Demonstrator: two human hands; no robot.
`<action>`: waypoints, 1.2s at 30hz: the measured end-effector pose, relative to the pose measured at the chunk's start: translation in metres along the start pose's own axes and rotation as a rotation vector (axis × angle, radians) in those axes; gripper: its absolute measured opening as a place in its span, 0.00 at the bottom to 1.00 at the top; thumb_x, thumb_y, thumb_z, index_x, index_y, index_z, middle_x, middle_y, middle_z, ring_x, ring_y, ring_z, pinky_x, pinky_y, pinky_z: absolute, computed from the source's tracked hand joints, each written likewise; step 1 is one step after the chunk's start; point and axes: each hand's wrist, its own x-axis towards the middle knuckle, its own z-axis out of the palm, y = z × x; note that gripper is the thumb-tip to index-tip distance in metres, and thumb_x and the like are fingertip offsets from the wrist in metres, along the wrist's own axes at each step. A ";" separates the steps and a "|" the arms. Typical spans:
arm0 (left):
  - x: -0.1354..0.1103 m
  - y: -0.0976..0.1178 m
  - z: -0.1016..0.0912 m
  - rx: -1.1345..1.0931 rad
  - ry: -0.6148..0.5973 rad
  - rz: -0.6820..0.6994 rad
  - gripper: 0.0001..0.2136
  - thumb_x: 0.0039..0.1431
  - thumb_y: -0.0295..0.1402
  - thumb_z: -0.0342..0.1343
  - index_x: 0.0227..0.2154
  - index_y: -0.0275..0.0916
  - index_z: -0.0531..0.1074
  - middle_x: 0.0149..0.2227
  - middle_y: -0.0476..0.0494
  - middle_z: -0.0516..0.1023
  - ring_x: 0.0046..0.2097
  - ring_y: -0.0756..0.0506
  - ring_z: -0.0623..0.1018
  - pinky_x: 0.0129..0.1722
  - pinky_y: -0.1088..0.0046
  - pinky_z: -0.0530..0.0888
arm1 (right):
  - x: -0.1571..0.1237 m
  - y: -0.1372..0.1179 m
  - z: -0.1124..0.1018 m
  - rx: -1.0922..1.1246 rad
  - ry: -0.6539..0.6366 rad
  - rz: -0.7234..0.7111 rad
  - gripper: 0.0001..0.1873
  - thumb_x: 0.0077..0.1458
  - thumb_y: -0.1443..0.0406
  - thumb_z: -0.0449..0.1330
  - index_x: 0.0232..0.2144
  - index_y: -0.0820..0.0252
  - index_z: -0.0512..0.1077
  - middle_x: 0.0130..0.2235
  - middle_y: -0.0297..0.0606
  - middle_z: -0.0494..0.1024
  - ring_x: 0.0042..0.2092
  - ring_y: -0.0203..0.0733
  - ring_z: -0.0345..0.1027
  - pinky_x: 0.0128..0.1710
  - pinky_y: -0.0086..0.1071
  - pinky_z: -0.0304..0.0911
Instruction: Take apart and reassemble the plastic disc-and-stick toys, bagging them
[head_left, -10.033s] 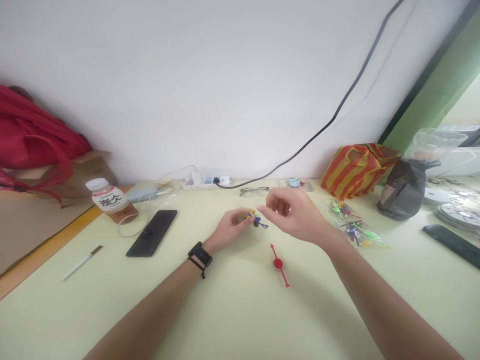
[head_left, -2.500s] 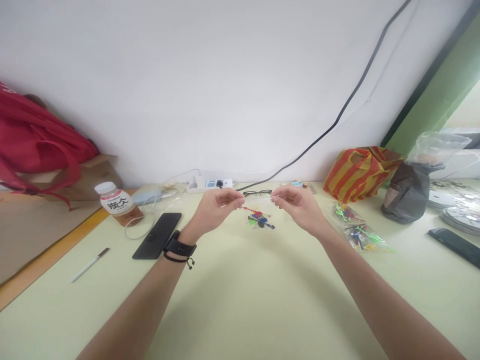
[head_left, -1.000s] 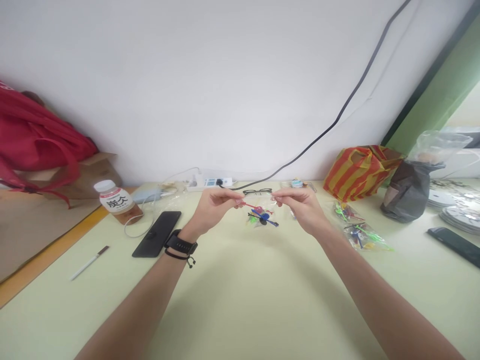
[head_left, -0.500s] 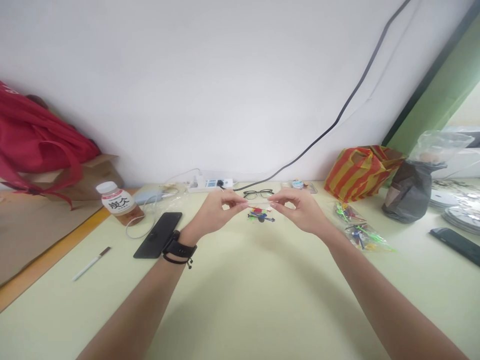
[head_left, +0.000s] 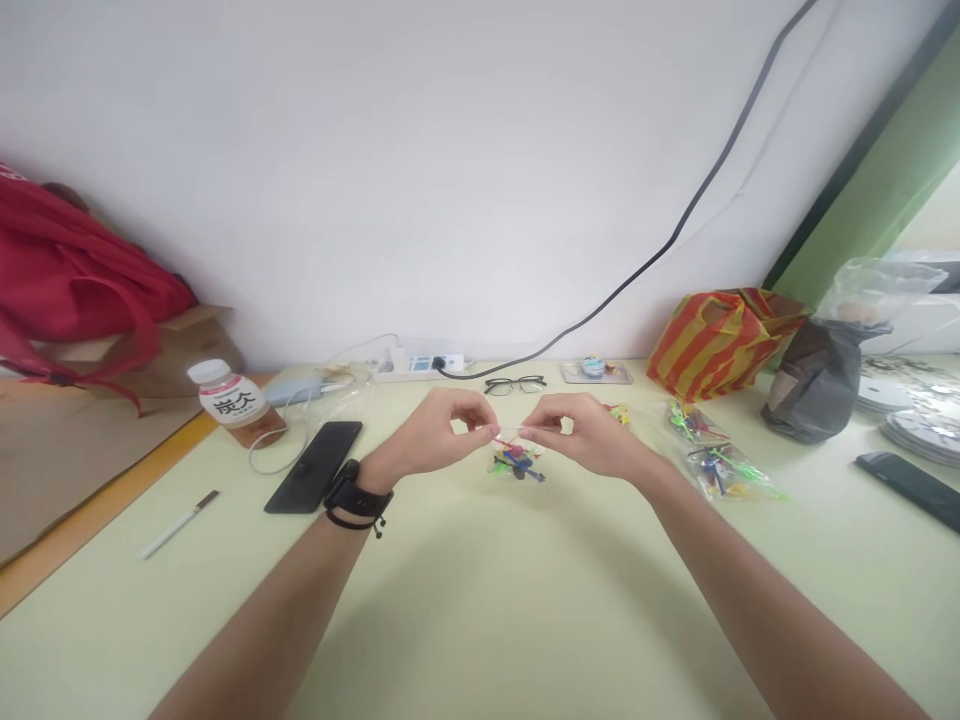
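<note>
My left hand (head_left: 442, 428) and my right hand (head_left: 581, 432) pinch the top edge of a small clear plastic bag (head_left: 517, 462) between thumbs and fingers, close together over the middle of the table. Inside the bag show small blue, red, yellow and green plastic pieces whose exact kind I cannot make out. The bag hangs below the fingertips. Two similar bags of coloured pieces, a nearer one (head_left: 727, 470) and a farther one (head_left: 694, 422), lie right of my right hand. A yellow and green bit (head_left: 618, 412) shows just behind that hand.
Eyeglasses (head_left: 516, 384), a power strip (head_left: 420, 366) and a small tray (head_left: 598, 370) lie along the wall. To the left are a phone (head_left: 315, 467), a pen (head_left: 180, 525) and a drink bottle (head_left: 238, 402). A striped bag (head_left: 724, 340) and a dark bag (head_left: 814, 385) stand right.
Both hands have come slightly lower and nearer to me, with the fingertips closer together. The bag has moved down with them, and a coloured bit now shows behind my right hand.
</note>
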 end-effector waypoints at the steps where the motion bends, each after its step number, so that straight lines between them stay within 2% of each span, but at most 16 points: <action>1: -0.001 0.002 0.000 -0.021 -0.008 -0.006 0.08 0.63 0.38 0.61 0.36 0.39 0.80 0.35 0.43 0.82 0.37 0.46 0.80 0.40 0.71 0.75 | 0.000 -0.002 0.001 0.021 -0.013 0.007 0.16 0.65 0.53 0.62 0.32 0.57 0.80 0.31 0.37 0.79 0.33 0.40 0.68 0.33 0.34 0.62; 4: -0.001 0.008 0.002 -0.018 -0.055 -0.006 0.10 0.63 0.40 0.61 0.39 0.41 0.82 0.36 0.43 0.83 0.37 0.45 0.80 0.37 0.72 0.74 | 0.000 -0.007 0.003 0.037 -0.032 0.023 0.17 0.65 0.51 0.62 0.32 0.56 0.81 0.31 0.37 0.79 0.33 0.41 0.68 0.33 0.34 0.62; 6: 0.000 0.009 0.004 0.020 -0.093 0.007 0.11 0.66 0.42 0.59 0.36 0.42 0.83 0.34 0.44 0.83 0.35 0.46 0.79 0.34 0.73 0.72 | -0.001 -0.007 0.003 0.014 -0.031 0.022 0.18 0.65 0.51 0.62 0.32 0.56 0.81 0.31 0.38 0.80 0.33 0.41 0.68 0.33 0.35 0.61; 11: 0.002 0.006 0.005 0.065 -0.066 0.005 0.15 0.67 0.44 0.57 0.33 0.42 0.84 0.30 0.44 0.82 0.32 0.46 0.76 0.31 0.72 0.69 | -0.001 -0.007 -0.002 -0.009 -0.055 0.007 0.20 0.65 0.49 0.60 0.30 0.57 0.78 0.28 0.37 0.77 0.31 0.40 0.66 0.31 0.34 0.60; 14: 0.001 0.012 -0.002 0.083 -0.062 0.010 0.15 0.67 0.45 0.58 0.33 0.41 0.84 0.28 0.45 0.81 0.30 0.47 0.75 0.29 0.72 0.68 | 0.000 -0.014 -0.010 0.020 -0.069 0.007 0.22 0.65 0.48 0.59 0.28 0.57 0.76 0.26 0.35 0.74 0.30 0.39 0.64 0.30 0.33 0.59; 22: -0.006 0.050 -0.025 0.105 -0.092 0.008 0.17 0.64 0.48 0.61 0.28 0.42 0.84 0.22 0.48 0.78 0.24 0.50 0.72 0.22 0.75 0.64 | -0.009 -0.047 -0.040 0.079 -0.193 0.034 0.20 0.62 0.48 0.62 0.29 0.56 0.78 0.24 0.33 0.75 0.25 0.35 0.61 0.24 0.30 0.55; 26: -0.007 0.055 -0.030 0.144 -0.136 0.021 0.17 0.65 0.48 0.59 0.30 0.43 0.84 0.23 0.48 0.78 0.23 0.50 0.71 0.22 0.75 0.64 | -0.013 -0.050 -0.048 0.071 -0.229 0.055 0.19 0.63 0.48 0.62 0.29 0.56 0.77 0.24 0.32 0.74 0.24 0.35 0.61 0.22 0.29 0.55; 32: -0.007 0.054 -0.032 0.263 -0.156 -0.006 0.20 0.66 0.50 0.58 0.25 0.41 0.79 0.21 0.50 0.73 0.23 0.50 0.67 0.23 0.74 0.60 | -0.014 -0.046 -0.052 0.081 -0.306 0.061 0.22 0.63 0.48 0.62 0.26 0.56 0.72 0.22 0.29 0.66 0.22 0.32 0.52 0.20 0.29 0.48; 36: -0.007 0.054 -0.029 0.256 -0.169 -0.011 0.21 0.67 0.50 0.56 0.24 0.40 0.76 0.21 0.51 0.69 0.24 0.50 0.65 0.24 0.72 0.58 | -0.016 -0.043 -0.055 0.057 -0.361 0.073 0.23 0.66 0.49 0.58 0.25 0.56 0.67 0.22 0.28 0.60 0.23 0.32 0.48 0.21 0.29 0.47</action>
